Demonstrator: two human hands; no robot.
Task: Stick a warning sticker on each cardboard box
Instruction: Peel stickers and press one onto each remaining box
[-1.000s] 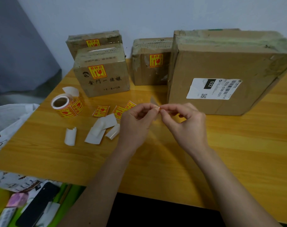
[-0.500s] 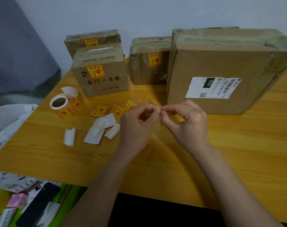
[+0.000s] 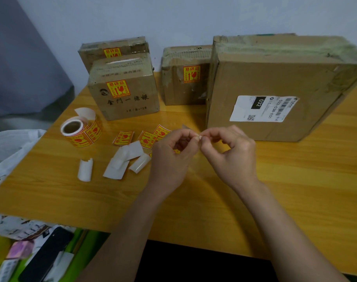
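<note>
Pinching one small sticker piece [image 3: 198,136] between thumb and forefinger, my left hand [image 3: 169,157] and right hand [image 3: 232,153] meet fingertip to fingertip above the table [image 3: 295,180]. Both are closed on it. The large box [image 3: 275,88] carries no warning sticker.

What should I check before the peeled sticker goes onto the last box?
1. Big box lacks a warning sticker on its visible faces: ok, only a shipping label shows.
2. Three smaller boxes done: ok, each shows a sticker.
3. Sticker pinched between left hand and right hand: ok.
4. Backing fully off: cannot tell, fingers hide it.
5. Bare cardboard beside the label: ok.
6. Spare stickers and roll on the table: ok.
</note>
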